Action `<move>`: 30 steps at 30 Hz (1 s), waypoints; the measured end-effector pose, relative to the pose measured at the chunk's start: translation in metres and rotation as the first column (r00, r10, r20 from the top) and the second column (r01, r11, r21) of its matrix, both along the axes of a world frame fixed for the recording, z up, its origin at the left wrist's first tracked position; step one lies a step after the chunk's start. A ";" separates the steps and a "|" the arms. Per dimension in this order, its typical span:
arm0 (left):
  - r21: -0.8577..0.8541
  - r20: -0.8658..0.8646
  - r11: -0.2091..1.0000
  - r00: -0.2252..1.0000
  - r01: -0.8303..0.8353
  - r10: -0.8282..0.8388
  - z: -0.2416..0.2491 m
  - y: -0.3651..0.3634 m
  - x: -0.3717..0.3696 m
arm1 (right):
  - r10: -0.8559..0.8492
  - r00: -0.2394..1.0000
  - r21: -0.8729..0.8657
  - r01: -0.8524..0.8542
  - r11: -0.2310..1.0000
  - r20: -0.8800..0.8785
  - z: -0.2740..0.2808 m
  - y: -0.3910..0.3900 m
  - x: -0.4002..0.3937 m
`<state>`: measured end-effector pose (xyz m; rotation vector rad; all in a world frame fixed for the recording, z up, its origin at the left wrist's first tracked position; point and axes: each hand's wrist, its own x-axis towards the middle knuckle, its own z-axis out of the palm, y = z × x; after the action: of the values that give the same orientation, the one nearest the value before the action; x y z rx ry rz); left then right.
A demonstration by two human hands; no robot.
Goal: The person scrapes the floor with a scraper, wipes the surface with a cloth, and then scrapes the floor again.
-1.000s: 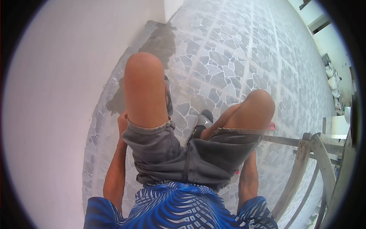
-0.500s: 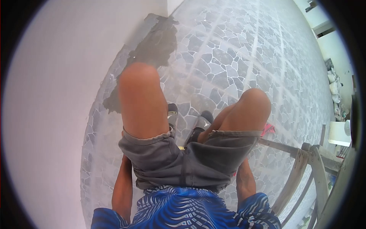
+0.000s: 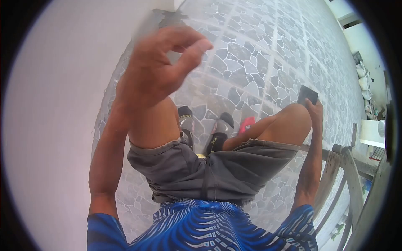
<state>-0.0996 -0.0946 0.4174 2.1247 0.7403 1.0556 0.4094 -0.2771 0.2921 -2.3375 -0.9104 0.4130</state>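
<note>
My left hand (image 3: 157,67) is raised above my left knee, near the white wall (image 3: 75,104). Its thumb and fingers curl toward each other with a gap between them, and nothing shows in it. Beside my right knee, my right hand (image 3: 314,109) grips a dark, flat rectangular piece (image 3: 308,95) by its lower edge. Between my legs, close to my foot, lies a pink-red item (image 3: 246,124) on the stone-patterned floor (image 3: 239,62).
A wooden frame (image 3: 349,175) stands at the right, close to my right forearm. Behind it is a white box-like object (image 3: 372,133). Piled bags (image 3: 363,81) line the far right wall. A dark patch (image 3: 167,17) marks the floor by the wall corner.
Both hands have come up from beside my hips, the left over my knee and the right out to the side with the dark piece. The pink-red item now shows between my legs.
</note>
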 end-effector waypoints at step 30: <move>-0.126 -0.904 0.383 0.053 0.915 -0.423 -0.060 0.004 0.098 | 0.598 0.687 -0.225 -0.559 0.798 0.413 -0.325 0.148 -0.234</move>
<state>-0.0014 -0.0904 0.3578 2.8930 -0.4665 -0.6072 0.1756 -0.1291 -0.0329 -2.2035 -1.9316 0.1158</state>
